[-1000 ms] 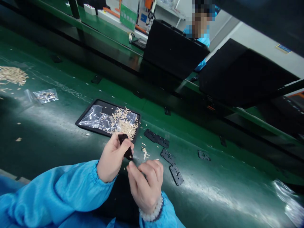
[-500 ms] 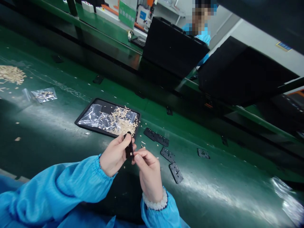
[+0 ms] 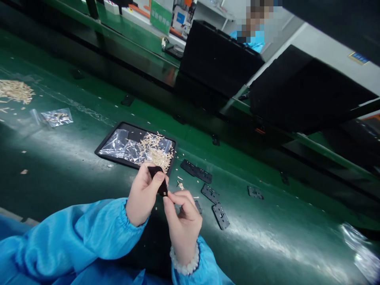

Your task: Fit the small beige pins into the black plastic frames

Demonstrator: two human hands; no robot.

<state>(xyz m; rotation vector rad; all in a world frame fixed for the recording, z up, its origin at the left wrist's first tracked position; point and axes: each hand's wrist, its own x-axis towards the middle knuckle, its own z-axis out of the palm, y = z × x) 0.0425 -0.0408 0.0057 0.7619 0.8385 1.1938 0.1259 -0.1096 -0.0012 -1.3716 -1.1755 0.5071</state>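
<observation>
My left hand (image 3: 141, 200) is closed around a small black plastic plate (image 3: 163, 189), its thumb pressed on top. A tiny pale piece shows near the plate's lower end. At that same end, my right hand (image 3: 185, 223) pinches with thumb and forefinger against the plate; whether a small piece is also between those fingertips is hidden. Just beyond the hands lies a black tray (image 3: 108, 157) bearing clear plastic bags and a heap of small beige strips (image 3: 157, 152).
Several black plates (image 3: 220, 216) lie right of my hands, one partly behind my right hand. A beige pile (image 3: 14, 91) and a clear bag (image 3: 57, 117) are at the left. Plastic film (image 3: 362, 253) lies far right. A person (image 3: 257, 37) is behind dark panels (image 3: 219, 59).
My left hand has turned the black plate so that more of its broad face shows. My right thumb has moved left onto the plate's lower end. The view has shifted slightly.
</observation>
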